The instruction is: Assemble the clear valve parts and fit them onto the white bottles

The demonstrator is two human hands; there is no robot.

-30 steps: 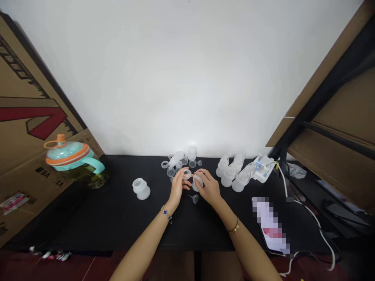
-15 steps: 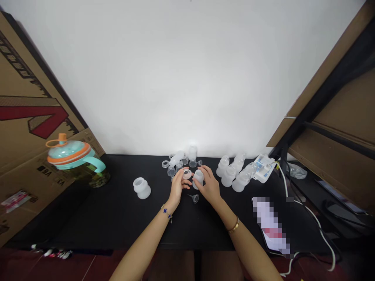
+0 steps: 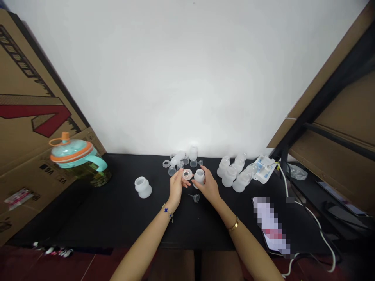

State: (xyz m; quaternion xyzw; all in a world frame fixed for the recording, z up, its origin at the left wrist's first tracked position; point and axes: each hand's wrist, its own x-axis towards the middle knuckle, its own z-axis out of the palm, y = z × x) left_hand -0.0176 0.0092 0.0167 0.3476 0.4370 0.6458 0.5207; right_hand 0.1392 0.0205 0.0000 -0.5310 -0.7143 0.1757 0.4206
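Between thumb and fingers, my left hand (image 3: pixel 176 186) holds a clear ring-shaped cap (image 3: pixel 187 174), tilted toward me. Close beside it, my right hand (image 3: pixel 209 185) grips a small frosted white bottle (image 3: pixel 199 176) with its open mouth facing up. The cap and the bottle are apart. Just in front of both hands, a clear small funnel (image 3: pixel 195 198) lies on its side on the black table (image 3: pixel 117 222). Off to the left stands another open frosted bottle (image 3: pixel 143 187), narrow at its waist.
Loose clear caps and rings (image 3: pixel 172 170) and a frosted bottle (image 3: pixel 193 152) lie by the wall. Several capped bottles (image 3: pixel 241 182) stand right, near a white box (image 3: pixel 264 168). A phone (image 3: pixel 272 230) and white cable (image 3: pixel 322 234) are front right; a large jug (image 3: pixel 76 160) stands left.
The cap in my left hand has tipped so its round face shows more. The bottle in my right hand leans slightly toward me. The whole view has shifted a little.
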